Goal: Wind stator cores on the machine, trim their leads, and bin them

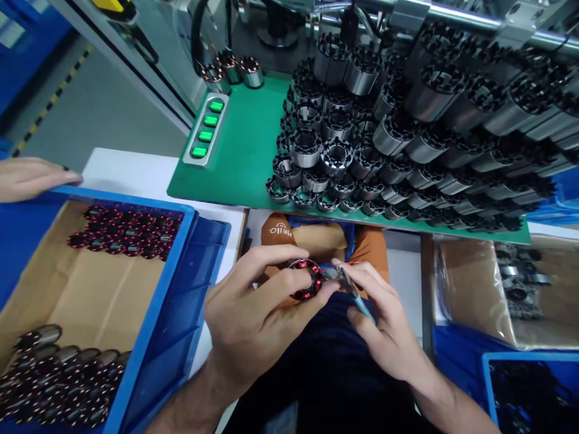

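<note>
My left hand (pixel 260 307) grips a wound motor stator (pixel 306 292), a short ring with reddish copper coils, and the fingers cover part of it. In my right hand (pixel 384 319) is a small pair of wire cutters (pixel 360 303) with a light-blue handle. The jaws sit right beside the stator's right side, close to my left fingertips. A thin red wire shows near my right fingertips. Both hands are above my lap, in front of the green work surface (pixel 244 138).
Stacked bare stator cores (pixel 337 154) cover the green surface's right side; several green buttons sit on a panel (pixel 205 129). A blue bin (pixel 149 337) at left holds wound stators. Another person's hand (pixel 34 178) rests near its rim. A carton (pixel 470 289) stands at right.
</note>
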The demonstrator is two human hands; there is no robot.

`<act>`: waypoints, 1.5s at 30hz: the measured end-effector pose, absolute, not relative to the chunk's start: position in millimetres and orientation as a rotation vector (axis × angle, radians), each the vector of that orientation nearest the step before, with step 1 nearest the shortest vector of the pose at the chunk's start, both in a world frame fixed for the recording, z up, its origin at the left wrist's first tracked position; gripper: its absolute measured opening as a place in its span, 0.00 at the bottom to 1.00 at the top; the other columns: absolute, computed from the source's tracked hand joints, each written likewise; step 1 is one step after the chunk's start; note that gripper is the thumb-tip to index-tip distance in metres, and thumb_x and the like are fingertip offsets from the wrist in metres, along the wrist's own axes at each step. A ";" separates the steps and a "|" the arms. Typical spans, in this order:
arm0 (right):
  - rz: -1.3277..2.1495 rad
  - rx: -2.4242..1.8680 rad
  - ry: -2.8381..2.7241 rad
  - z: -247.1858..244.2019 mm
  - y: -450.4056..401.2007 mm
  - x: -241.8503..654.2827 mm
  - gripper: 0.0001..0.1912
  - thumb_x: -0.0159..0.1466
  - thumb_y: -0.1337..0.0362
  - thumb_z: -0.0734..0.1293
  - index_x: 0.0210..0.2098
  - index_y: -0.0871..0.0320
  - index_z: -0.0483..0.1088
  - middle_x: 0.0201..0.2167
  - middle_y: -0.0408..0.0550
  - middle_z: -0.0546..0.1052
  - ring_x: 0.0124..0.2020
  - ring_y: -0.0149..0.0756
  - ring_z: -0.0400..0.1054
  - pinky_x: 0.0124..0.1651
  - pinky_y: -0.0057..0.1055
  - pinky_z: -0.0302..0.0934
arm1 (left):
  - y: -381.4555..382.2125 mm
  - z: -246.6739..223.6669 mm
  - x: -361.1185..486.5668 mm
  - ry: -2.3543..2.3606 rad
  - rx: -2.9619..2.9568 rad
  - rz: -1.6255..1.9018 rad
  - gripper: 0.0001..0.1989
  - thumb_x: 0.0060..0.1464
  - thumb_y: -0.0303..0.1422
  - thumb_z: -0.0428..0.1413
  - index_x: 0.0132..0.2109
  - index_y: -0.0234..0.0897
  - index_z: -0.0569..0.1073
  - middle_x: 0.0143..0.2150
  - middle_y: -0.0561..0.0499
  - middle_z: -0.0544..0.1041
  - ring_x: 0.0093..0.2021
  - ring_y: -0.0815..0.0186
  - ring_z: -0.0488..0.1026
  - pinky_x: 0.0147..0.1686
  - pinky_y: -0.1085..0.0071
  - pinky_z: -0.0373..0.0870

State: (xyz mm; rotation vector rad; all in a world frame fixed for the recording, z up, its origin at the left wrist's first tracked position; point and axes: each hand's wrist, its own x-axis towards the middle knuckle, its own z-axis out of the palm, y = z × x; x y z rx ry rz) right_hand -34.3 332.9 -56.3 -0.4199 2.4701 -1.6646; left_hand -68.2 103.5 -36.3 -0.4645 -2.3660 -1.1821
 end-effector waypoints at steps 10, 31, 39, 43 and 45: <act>-1.607 -0.465 2.541 -51.3 335.7 -33.8 0.46 0.67 0.79 0.63 0.79 0.40 0.73 0.50 0.44 0.80 0.47 0.34 0.75 0.51 0.29 0.74 | 100.2 -37.5 -66.9 -2.352 -0.513 -1.240 0.10 0.67 0.32 0.76 0.45 0.43 0.81 0.52 0.52 0.85 0.46 0.70 0.84 0.46 0.73 0.81; -1.371 -0.519 2.964 -80.3 343.9 -43.1 0.41 0.68 0.73 0.74 0.78 0.44 0.75 0.42 0.44 0.72 0.41 0.37 0.71 0.46 0.34 0.74 | 112.0 -76.9 -83.2 -1.801 0.158 -2.803 0.10 0.65 0.37 0.76 0.42 0.40 0.84 0.45 0.50 0.84 0.42 0.62 0.90 0.32 0.80 0.85; -1.393 -0.624 3.044 -72.2 333.7 -46.4 0.47 0.68 0.75 0.76 0.81 0.37 0.70 0.46 0.46 0.73 0.45 0.37 0.73 0.43 0.32 0.75 | 126.4 -69.7 -84.1 -1.650 0.133 -2.952 0.14 0.65 0.44 0.77 0.44 0.40 0.87 0.42 0.49 0.85 0.40 0.65 0.88 0.35 0.79 0.86; -1.415 -0.618 3.035 -70.4 332.9 -48.6 0.47 0.69 0.77 0.75 0.82 0.36 0.70 0.45 0.46 0.73 0.43 0.35 0.73 0.41 0.29 0.75 | 131.5 -67.8 -82.2 -1.612 0.100 -2.979 0.12 0.65 0.43 0.77 0.44 0.40 0.87 0.43 0.49 0.82 0.37 0.69 0.82 0.34 0.79 0.85; -1.425 -0.611 3.032 -71.6 333.2 -48.9 0.48 0.69 0.78 0.75 0.82 0.36 0.70 0.45 0.45 0.73 0.43 0.34 0.73 0.41 0.27 0.74 | 132.7 -68.2 -82.4 -1.588 0.085 -2.996 0.12 0.65 0.43 0.76 0.44 0.40 0.88 0.42 0.49 0.81 0.36 0.70 0.80 0.33 0.80 0.84</act>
